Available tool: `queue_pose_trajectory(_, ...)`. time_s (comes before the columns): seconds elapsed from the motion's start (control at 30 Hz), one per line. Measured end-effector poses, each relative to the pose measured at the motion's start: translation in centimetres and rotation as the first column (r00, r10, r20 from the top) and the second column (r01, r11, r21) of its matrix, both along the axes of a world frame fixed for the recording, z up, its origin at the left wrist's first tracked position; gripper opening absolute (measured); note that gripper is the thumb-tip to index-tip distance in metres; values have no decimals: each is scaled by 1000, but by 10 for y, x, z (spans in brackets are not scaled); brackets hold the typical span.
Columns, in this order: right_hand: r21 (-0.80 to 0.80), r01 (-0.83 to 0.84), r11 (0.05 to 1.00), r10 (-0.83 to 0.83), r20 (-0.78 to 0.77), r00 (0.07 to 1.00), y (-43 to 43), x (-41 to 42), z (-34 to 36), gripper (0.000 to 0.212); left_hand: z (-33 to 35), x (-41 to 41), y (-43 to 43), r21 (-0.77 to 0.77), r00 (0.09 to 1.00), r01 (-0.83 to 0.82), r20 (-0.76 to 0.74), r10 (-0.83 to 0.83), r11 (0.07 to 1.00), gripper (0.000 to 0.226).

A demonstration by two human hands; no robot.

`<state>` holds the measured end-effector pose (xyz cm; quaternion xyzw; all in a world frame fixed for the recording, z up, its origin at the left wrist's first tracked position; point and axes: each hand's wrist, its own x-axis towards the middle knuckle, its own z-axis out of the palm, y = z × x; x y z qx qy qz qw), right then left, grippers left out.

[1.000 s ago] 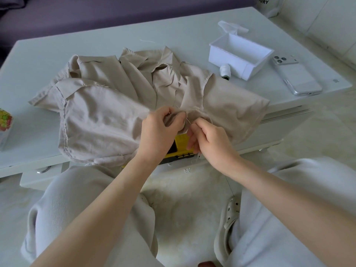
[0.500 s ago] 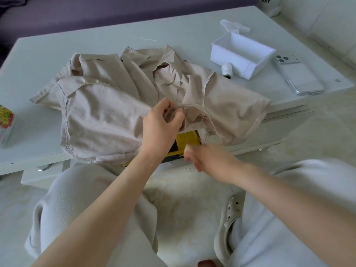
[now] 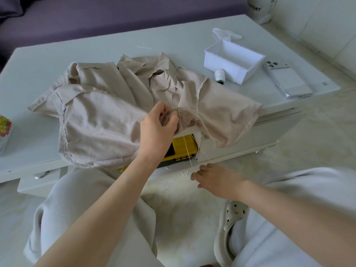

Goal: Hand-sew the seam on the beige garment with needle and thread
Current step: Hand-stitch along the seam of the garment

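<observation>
The garment (image 3: 100,120) lies rumpled across the near half of the table (image 3: 96,41), its front edge spilling over the side toward the seated person. The left hand (image 3: 156,132) sits at the garment's five o'clock corner and pinches a fold of cloth between thumb and curled fingers, lifting the seam (image 3: 189,112) into a small ridge. From that ridge the thread (image 3: 185,145) runs taut toward six o'clock, past the yellow case (image 3: 184,148) in the open drawer, down to the right hand (image 3: 215,180), which is below the table edge. That hand's fingertips are bunched on the thread's lower end. I can't make out the needle, so I can't tell whether it is between those fingers.

To my eye this is mid-stitch: the thread is through the cloth and is being drawn snug. The left fingers cover the worked stretch, so I can't count the finished stitches. The loose, frayed edge curving toward four o'clock looks unsewn, so I'd judge most of the seam is left to do, along with knotting and cutting.

At two o'clock a white spool (image 3: 219,75) stands against an open box (image 3: 221,60), with a phone (image 3: 287,81) beyond.
</observation>
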<state>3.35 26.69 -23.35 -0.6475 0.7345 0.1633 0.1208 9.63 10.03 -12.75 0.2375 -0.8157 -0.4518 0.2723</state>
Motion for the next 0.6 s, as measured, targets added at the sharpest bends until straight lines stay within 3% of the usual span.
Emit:
queue_pose_trajectory(0.2, 160, -40, 986, 54, -81, 995, 6, -3, -3, 52, 2, 3, 1, 23, 999, -23, -43, 24, 999, 15)
queue_pose_trajectory(0.33, 75, -2, 997, -3, 68, 998, 5, -3, 11, 54, 4, 7, 3, 7, 998, 16, -55, -15, 1000, 13)
queue_pose_trajectory(0.47, -235, 171, 957, -97, 295, 950, -2, -6, 37, 46, 1, 6, 1, -5, 1000, 22, -7, -22, 1000, 14)
queue_pose_trajectory(0.53, -476, 212, 854, -46, 336, 941, -5, -10, 46, 42, -2, 5, 0, -22, 999, 36, 14, -36, 999, 15)
queue_pose_trajectory(0.6, -657, 301, 691, -8, 409, 912, -6, -12, 53, 38, -7, 5, 1, -32, 997, 71, 38, -70, 997, 14)
